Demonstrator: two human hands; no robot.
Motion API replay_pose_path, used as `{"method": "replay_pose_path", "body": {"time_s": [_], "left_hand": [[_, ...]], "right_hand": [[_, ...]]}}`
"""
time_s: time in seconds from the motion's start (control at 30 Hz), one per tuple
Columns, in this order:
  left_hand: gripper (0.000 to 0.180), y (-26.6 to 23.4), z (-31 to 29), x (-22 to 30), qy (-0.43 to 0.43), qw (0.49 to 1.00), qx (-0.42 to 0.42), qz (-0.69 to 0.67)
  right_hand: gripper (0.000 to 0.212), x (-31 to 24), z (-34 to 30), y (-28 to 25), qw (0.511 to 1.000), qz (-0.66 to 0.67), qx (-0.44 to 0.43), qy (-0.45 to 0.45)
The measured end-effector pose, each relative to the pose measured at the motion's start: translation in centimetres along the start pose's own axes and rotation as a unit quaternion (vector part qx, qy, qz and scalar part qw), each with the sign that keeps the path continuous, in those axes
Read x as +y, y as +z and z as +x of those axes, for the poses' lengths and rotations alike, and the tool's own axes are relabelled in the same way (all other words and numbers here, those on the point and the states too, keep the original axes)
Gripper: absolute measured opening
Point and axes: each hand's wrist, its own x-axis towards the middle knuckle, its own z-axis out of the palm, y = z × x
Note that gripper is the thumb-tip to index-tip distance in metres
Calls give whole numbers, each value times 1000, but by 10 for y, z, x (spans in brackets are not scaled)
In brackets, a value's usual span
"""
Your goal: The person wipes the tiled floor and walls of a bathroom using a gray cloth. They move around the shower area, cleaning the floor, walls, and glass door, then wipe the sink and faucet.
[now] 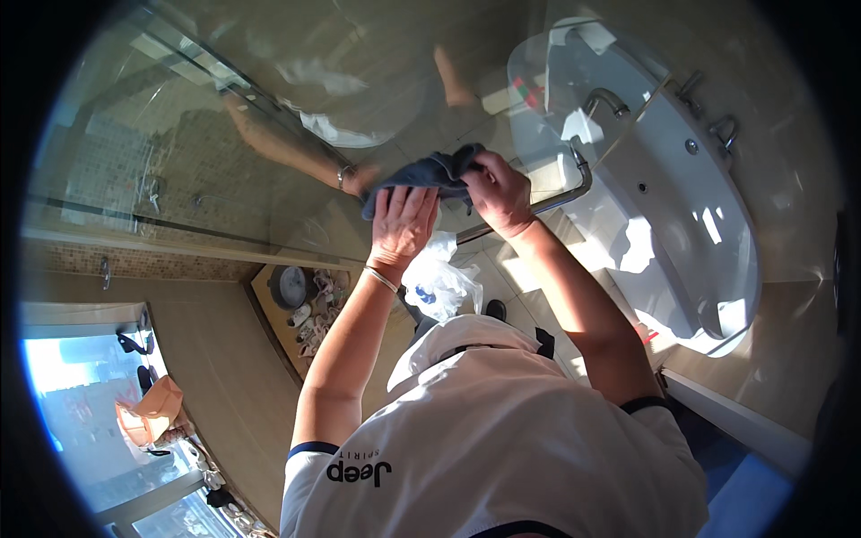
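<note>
A dark grey cloth (421, 177) lies bunched against a large glass panel (269, 170) in front of me. My left hand (404, 224) rests on its near side, fingers stretched out and flat over the fabric. At the cloth's right end, the curled fingers of my right hand (500, 193) grip a fold. The glass mirrors my arms and shirt. Just below my hands is a crumpled clear plastic bag (441, 278) with a bit of blue on it; what it hangs from or lies on is hidden.
A bent metal bar (567, 195) runs beside my right wrist. Beyond it, on the right, stands a white bathtub (668, 215) with metal taps (725, 133). To the left are a mirror (291, 291) reflecting a basin, and a bright window (81, 386) with an orange bag (151, 411).
</note>
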Motion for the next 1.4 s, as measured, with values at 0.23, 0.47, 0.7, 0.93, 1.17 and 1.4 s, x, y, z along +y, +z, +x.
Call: {"method": "replay_pose_path", "body": {"time_s": [0.23, 0.47, 0.7, 0.93, 1.17, 1.4], "left_hand": [[44, 2, 26, 15, 43, 998, -45, -13], [48, -43, 162, 28, -28, 993, 116, 1], [49, 30, 73, 58, 93, 989, -97, -57], [50, 18, 133, 72, 97, 986, -71, -112], [49, 2, 232, 108, 60, 990, 77, -100], [43, 72, 145, 129, 164, 981, -82, -67]], "right_hand": [[24, 10, -19, -11, 983, 67, 9, 171], [34, 36, 102, -75, 980, -39, 196, 9], [32, 61, -47, -24, 975, 21, 71, 210], [36, 75, -12, -42, 944, 26, 183, 275], [31, 103, 75, -103, 959, -62, 256, 105], [41, 121, -80, -39, 946, -58, 162, 274]]}}
